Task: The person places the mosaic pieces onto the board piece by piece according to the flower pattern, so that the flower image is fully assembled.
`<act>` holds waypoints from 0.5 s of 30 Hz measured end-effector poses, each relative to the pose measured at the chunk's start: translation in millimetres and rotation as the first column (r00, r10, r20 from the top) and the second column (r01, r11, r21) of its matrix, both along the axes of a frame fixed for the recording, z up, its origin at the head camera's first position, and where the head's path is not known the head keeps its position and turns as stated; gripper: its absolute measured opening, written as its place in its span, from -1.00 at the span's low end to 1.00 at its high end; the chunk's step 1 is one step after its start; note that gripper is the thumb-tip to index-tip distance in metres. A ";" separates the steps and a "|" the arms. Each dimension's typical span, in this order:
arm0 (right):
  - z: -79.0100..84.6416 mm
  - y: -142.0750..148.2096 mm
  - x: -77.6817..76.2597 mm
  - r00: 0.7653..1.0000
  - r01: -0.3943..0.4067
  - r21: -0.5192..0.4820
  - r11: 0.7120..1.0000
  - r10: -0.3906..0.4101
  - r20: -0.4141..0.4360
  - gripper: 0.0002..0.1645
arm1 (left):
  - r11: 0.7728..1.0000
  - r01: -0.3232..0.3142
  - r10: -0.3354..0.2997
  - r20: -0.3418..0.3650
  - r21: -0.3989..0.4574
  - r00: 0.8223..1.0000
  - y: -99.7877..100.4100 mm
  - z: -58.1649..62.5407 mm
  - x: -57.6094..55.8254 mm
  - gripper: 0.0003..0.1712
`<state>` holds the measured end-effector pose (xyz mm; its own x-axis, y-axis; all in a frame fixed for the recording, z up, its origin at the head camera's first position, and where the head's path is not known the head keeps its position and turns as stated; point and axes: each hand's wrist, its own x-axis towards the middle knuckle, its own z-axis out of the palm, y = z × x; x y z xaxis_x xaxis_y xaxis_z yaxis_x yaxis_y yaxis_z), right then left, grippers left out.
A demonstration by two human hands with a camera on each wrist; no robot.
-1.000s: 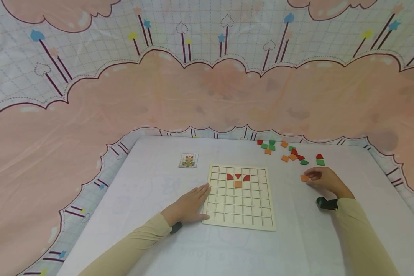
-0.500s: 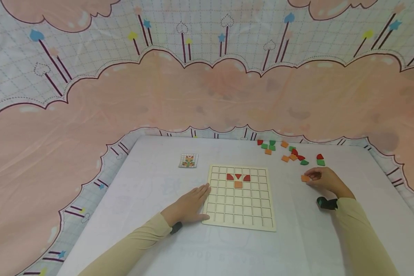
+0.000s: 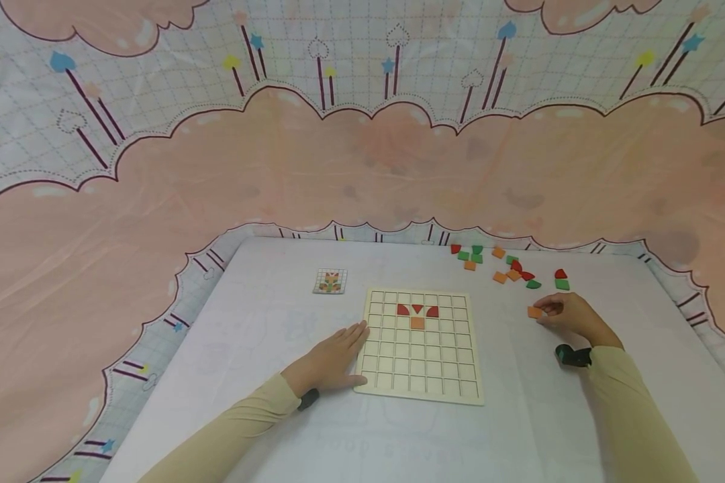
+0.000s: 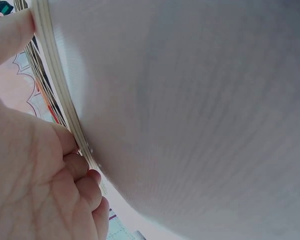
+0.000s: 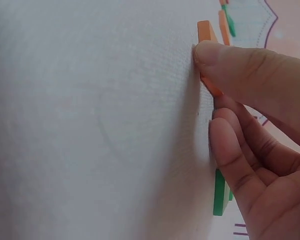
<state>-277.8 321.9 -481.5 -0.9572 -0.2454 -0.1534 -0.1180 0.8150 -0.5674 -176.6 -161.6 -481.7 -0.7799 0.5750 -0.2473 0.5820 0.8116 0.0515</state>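
Note:
My left hand [image 3: 332, 355] rests with fingers spread along the left edge of a pale wooden grid board [image 3: 401, 396]; fingertips and thumb touch that edge, as the left wrist view also shows. Near the board's top sit two red quarter-round tiles, a small red triangle [image 3: 417, 308] between them, and an orange square tile [image 3: 417, 323] below the triangle. Off to the right, my right hand [image 3: 570, 318] pinches another orange square tile [image 5: 205, 32] between thumb and fingers, low over the white tabletop. Part of this tile is hidden behind the thumb.
Several loose orange, green and red tiles lie at the back right, among them a green square [image 3: 562, 284] and a red quarter-round [image 3: 560, 274] just beyond my right hand. A small pattern card [image 3: 329, 281] lies left of the board. A patterned cloth [image 3: 362, 181] rises behind the table.

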 end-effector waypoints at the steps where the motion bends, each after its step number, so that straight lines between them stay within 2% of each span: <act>1: 0.3 0.3 0.1 1.000 -0.004 0.000 1.000 0.004 -0.001 -0.53 | 1.000 0.000 0.000 0.001 0.001 1.000 0.0 0.0 0.1 0.05; 12: 0.1 0.7 0.3 1.000 0.000 -0.022 1.000 0.001 0.020 -0.57 | 1.000 0.005 -0.005 -0.005 -0.003 1.000 0.0 0.2 0.0 0.04; 15: -0.1 -1.8 0.3 1.000 0.002 -0.036 0.999 -0.002 -0.002 -0.57 | 1.000 -0.001 0.001 -0.001 -0.002 1.000 0.4 0.2 -0.1 0.04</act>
<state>-277.6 320.1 -481.6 -0.9581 -0.2484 -0.1429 -0.1170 0.7943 -0.5962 -176.7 -161.1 -481.4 -0.7808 0.5738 -0.2473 0.5812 0.8122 0.0495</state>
